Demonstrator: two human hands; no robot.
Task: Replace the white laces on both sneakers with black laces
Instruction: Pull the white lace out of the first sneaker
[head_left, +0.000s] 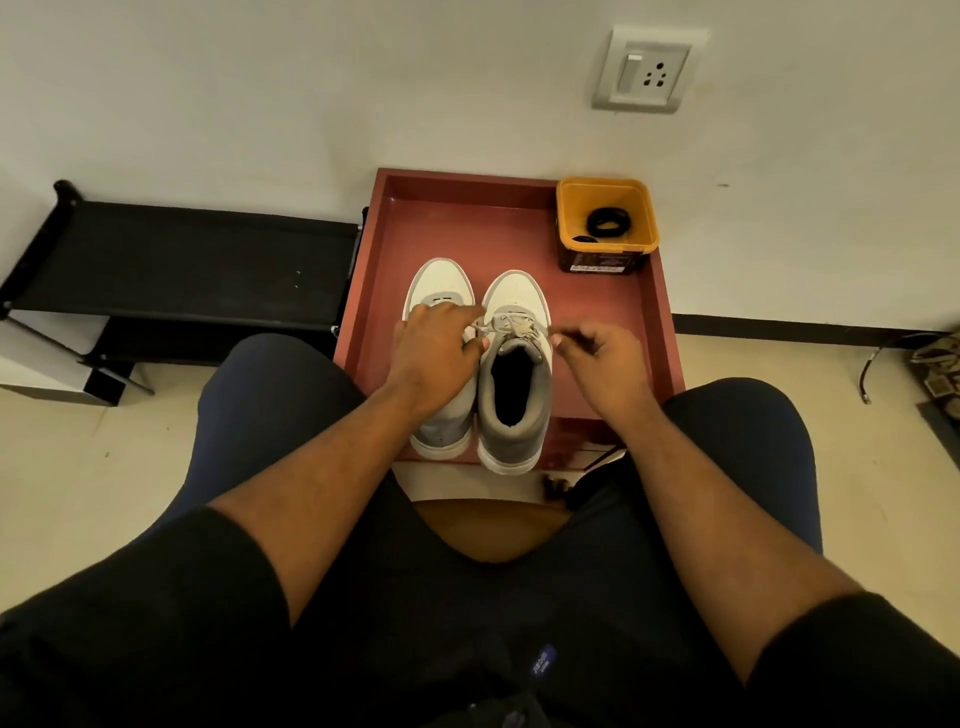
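Nearest, both hands at the right sneaker (514, 384): left hand (434, 353) and right hand (602, 358) each pinching a white lace (511, 325) end. Soft, light, limp; best gripped near the tips. Farther back, black laces (609, 222) coiled in the yellow tub (571, 228) on the red tray (395, 249).

Black tee, navy pants, no jewelry showing

Both arms are bare from the short black sleeves (182, 597) down to the hands. The pants (270, 384) are dark navy, and there's a little blue tag (543, 661) with white lettering near the waist, too small for me to read properly.
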